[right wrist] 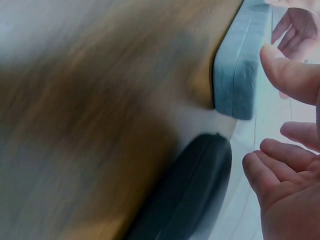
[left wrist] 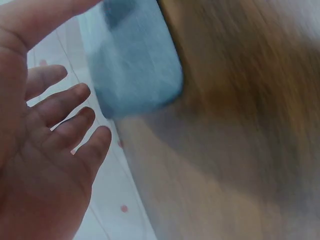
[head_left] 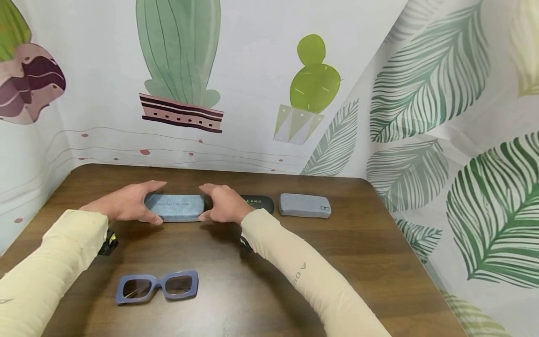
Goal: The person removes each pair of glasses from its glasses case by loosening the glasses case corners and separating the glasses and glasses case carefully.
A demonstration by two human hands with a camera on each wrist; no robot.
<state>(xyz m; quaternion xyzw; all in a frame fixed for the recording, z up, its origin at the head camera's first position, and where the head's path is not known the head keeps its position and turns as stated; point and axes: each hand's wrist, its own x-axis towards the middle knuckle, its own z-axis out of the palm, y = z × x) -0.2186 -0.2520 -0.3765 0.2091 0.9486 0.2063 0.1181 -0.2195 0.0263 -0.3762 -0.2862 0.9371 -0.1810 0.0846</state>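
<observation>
A blue-grey glasses case (head_left: 182, 208) with faint lettering lies closed on the table between both hands. At its left end is my left hand (head_left: 126, 204), thumb and fingers spread to either side. My right hand (head_left: 226, 205) is at the opposite end in a similar pose. In the left wrist view, the left fingers are loosely extended beside the case (left wrist: 137, 65). From the right wrist, the right thumb and fingers (right wrist: 280, 185) look apart from the case (right wrist: 245, 65). A black glasses case (head_left: 262, 203) sits partly hidden behind the right hand.
A grey glasses case (head_left: 304, 205) with a small spectacles print lies right of the black one. Blue-framed sunglasses (head_left: 178, 284) rest nearer the front of the brown wooden table (head_left: 337, 262). Patterned white cloth (head_left: 252, 70) hangs behind and along the sides.
</observation>
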